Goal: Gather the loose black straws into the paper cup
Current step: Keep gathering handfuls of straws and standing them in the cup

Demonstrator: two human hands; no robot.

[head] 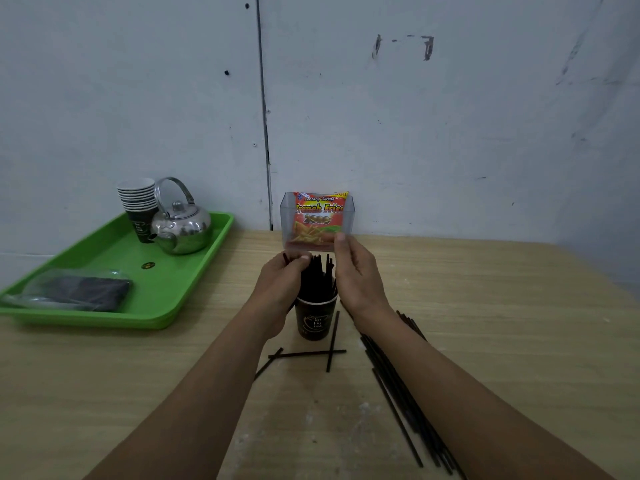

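Observation:
A dark paper cup (316, 322) stands mid-table with a bunch of black straws (319, 278) upright in it. My left hand (280, 284) is curled around the left side of that bunch, one straw end poking above its fingers. My right hand (355, 271) is on the bunch's right side, fingers apart and thumb raised, nothing held. Three loose straws (311, 354) lie crossed in front of the cup. A longer pile of loose straws (398, 389) lies to the right, partly hidden under my right forearm.
A clear plastic box holding a red snack packet (317, 220) stands just behind the cup by the wall. At the left a green tray (194, 271) carries a metal kettle (181, 226), stacked paper cups (138, 202) and a wrapped black pack (79, 289).

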